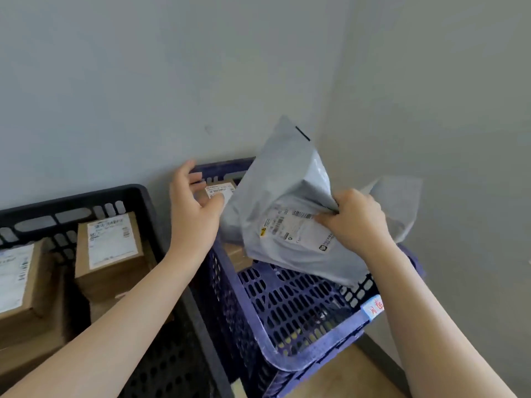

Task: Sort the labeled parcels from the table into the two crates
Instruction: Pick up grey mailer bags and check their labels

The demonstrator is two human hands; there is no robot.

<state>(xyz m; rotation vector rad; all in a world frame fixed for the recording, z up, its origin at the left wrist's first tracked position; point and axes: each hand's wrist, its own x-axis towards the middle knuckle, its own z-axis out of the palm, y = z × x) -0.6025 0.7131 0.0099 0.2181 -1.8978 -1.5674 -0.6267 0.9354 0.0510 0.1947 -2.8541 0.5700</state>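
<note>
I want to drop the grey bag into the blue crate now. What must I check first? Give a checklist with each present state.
1. Grip: right hand pinches the grey bag by a fold: ok.
2. Position: bag hangs above the blue crate: ok.
3. Destination: label faces the camera, but blurred, partly under fingers; correct crate: cannot tell.
4. Room: crate floor bare on near side: ok.
5. Clearance: left hand open beside the bag, over the crate's far end, perhaps in the way: not ok.
</note>
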